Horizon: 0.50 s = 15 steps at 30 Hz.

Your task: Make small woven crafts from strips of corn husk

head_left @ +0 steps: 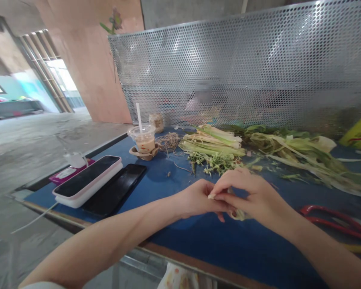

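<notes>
Midway, seemingly: your left hand [195, 200] and right hand [252, 196] pinch one pale leaf strip [239, 214]; trimmed stalks [213, 144] piled, husks [303, 156] unsorted.

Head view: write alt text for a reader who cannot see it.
Two bare hands, left hand and right hand, meet over a blue table, pinching a small pale plant strip. Behind lie cut green stalks, a lidded drink cup with a straw, and two phones; red-handled scissors lie to the right.
</notes>
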### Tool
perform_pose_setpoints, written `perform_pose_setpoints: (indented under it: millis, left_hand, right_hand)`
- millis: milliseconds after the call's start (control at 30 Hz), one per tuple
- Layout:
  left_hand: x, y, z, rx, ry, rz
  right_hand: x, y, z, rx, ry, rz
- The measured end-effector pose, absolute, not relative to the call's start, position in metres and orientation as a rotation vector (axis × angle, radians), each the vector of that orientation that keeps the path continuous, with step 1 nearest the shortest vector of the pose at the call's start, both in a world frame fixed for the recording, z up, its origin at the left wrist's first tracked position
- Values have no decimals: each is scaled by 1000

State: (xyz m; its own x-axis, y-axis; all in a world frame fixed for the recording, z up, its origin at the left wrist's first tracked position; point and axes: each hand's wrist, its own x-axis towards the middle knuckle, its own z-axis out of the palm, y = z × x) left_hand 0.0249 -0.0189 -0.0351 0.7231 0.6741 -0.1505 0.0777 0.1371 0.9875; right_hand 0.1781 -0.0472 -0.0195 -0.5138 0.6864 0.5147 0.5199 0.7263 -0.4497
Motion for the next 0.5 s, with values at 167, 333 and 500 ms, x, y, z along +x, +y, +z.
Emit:
perform_pose_setpoints:
  millis: [167,333,500]
  left_hand:
    - [23,-14,-37,1185,628,437]
    - [17,-10,-37,1077,592,399]
    - [14,-10,-33,1051,584,421]
  right_hand:
    - [196,-46,-14,-608,-2357,195]
    - [207,-46,-15,-568,-2474,-123]
    - [207,-49,-12,-552,-2465,-204]
